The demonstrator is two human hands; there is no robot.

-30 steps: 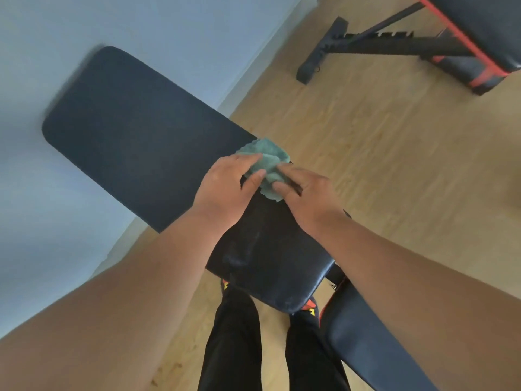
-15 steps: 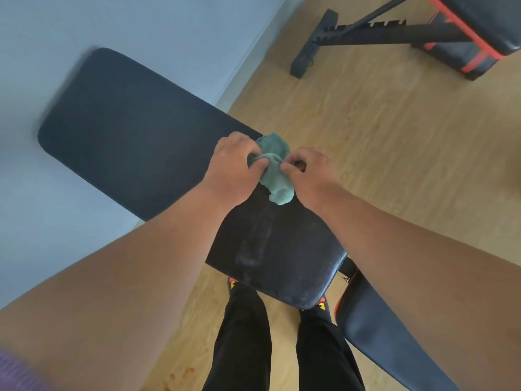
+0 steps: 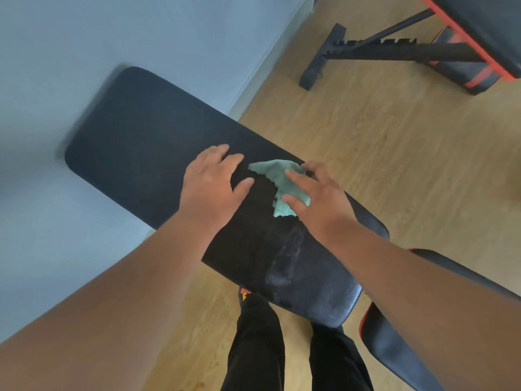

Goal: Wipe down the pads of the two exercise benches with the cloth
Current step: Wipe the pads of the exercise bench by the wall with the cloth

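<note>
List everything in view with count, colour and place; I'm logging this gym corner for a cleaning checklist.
Long padded black backrest pad: one, black, centre, running toward the wall; a pale streak near its close end.
Crumpled teal cleaning cloth: one, teal, lying on the backrest pad by its right edge.
Black seat pad with red trim: one, lower right.
Second black bench with red trim: one, top right on the floor.
Light wooden plank floor: one, right half.
Pale blue wall: one, left.
Black trouser legs: two, bottom centre.
Left hand: flat on the pad, beside the cloth.
Right hand: fingers spread on the cloth.
</note>
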